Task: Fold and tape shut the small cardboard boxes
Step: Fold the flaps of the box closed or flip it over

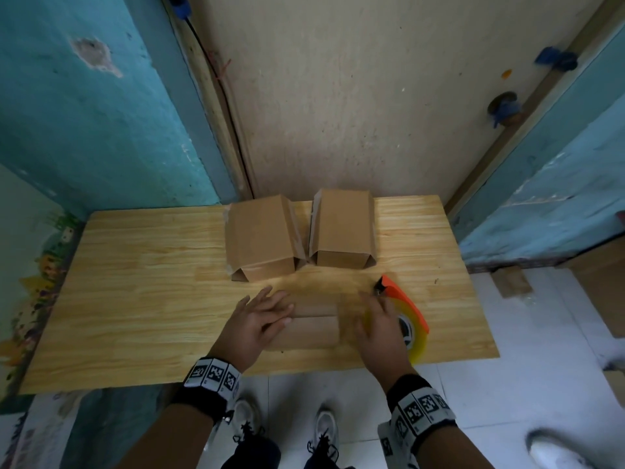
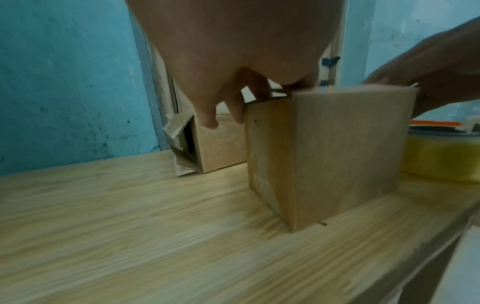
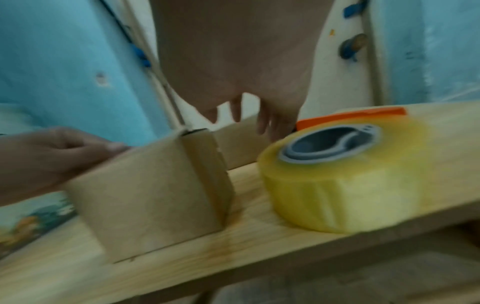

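Observation:
A small brown cardboard box (image 1: 311,328) (image 2: 337,148) (image 3: 155,195) stands near the front edge of the wooden table (image 1: 135,299). My left hand (image 1: 260,319) (image 2: 228,96) lies on its top at the left end, fingers straight, fingertips over the edge. My right hand (image 1: 375,326) (image 3: 246,86) is at the box's right end with spread fingers, holding nothing. Just right of it lies a yellow tape roll in an orange-bladed dispenser (image 1: 411,319) (image 3: 337,185). Two more boxes (image 1: 260,238) (image 1: 343,228) stand side by side at the back, their end flaps loose.
The table stands in a corner, with a teal wall (image 1: 84,130) on the left and a beige panel (image 1: 338,96) behind. Bare wood stretches left of the boxes. More cardboard (image 1: 602,282) lies on the white tiled floor to the right. My shoes (image 1: 324,431) are below the front edge.

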Demonstrator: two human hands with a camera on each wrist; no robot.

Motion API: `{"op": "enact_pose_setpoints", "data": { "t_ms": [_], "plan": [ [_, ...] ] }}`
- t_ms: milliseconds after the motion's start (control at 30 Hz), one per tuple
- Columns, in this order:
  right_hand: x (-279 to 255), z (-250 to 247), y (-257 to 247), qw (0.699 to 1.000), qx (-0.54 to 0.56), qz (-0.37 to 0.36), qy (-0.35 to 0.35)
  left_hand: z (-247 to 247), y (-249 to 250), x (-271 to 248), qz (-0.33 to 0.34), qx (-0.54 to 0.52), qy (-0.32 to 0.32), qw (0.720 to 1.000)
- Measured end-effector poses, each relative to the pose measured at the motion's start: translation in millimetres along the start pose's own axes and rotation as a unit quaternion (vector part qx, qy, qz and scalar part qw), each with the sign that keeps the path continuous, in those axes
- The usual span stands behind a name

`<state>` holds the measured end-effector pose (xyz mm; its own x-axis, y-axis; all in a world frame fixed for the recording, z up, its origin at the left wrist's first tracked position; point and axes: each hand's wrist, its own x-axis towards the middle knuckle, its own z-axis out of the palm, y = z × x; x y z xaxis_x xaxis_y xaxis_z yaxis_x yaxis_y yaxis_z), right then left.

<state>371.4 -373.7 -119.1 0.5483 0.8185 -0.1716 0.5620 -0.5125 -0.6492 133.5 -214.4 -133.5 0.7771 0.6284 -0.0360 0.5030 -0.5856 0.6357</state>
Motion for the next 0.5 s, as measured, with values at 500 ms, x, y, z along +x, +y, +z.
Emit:
{"op": "enact_pose_setpoints", "data": {
  "t_ms": [500],
  "plan": [
    [35.2, -43.8, 31.8, 0.936, -0.215, 0.278, 0.019, 5.7, 19.1, -2.5, -0.105, -0.290, 0.087, 0.947]
  ]
}}
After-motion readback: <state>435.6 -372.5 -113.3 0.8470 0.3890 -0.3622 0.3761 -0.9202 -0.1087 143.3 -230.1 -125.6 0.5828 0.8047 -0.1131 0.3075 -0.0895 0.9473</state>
